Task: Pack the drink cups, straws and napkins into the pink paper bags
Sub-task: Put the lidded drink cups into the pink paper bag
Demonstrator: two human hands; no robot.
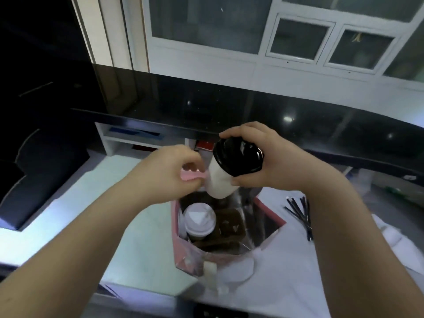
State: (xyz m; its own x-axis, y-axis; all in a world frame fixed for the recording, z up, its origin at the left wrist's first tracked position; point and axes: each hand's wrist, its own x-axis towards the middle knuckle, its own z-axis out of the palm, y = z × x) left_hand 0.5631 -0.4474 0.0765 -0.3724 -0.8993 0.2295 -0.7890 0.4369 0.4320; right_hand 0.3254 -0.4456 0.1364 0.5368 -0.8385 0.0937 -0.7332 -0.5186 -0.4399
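1. R hand – fingers and thumb curled round the cup, gripping near its black lid.
2. L hand pinches a pink strip at the far-left edge of the pink bag. Handle or rim flap, can't tell. Looks like it's holding the mouth open.
3. Key relation: the cup hangs over the bag's far edge, not yet inside. Long axis is tilted, with the lid up and to the R and the base down toward the opening. The bag sits below and nearer the body than both hands.
4. Inside the bag: a white-lid cup on the L side of a brown carrier. The space to its R looks free – prob. the target.
5. Judgement: cup needs righting before it goes down. Its base could catch the far rim or knock the white-lid cup.
6. Around: black straws on the counter R of the bag, unpacked. White pile far R, maybe napkins, too blurred to tell. Dark ledge behind the hands.
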